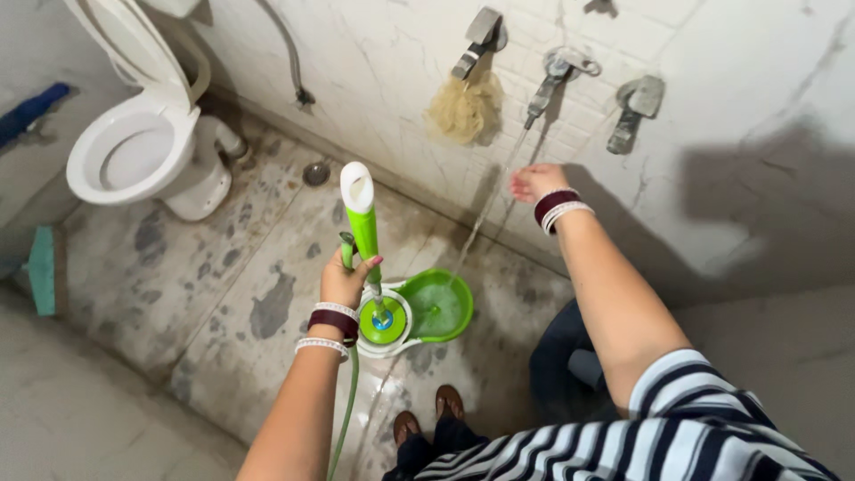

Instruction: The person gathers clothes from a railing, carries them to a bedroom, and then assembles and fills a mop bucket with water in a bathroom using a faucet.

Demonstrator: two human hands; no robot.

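Head view, left hand (pixel 341 283) gripping mop handle (pixel 362 214), bucket (pixel 426 311) just below

mop handle (pixel 361 218): green-white, upright, held | mop bucket (pixel 426 312): green-white, on floor under running water

The room is evenly and fairly brightly lit, soft light with no harsh glare. My own shadow falls dark and broad on the tiled wall (pixel 766 178) at the right, and a thinner one trails behind my right hand (pixel 534 183). The wide lens bends the toilet (pixel 134 151) and the floor (pixel 178 294) near the left edge. Focus stays sharp throughout; only my striped sleeve (pixel 695 419), close up, looks slightly soft.
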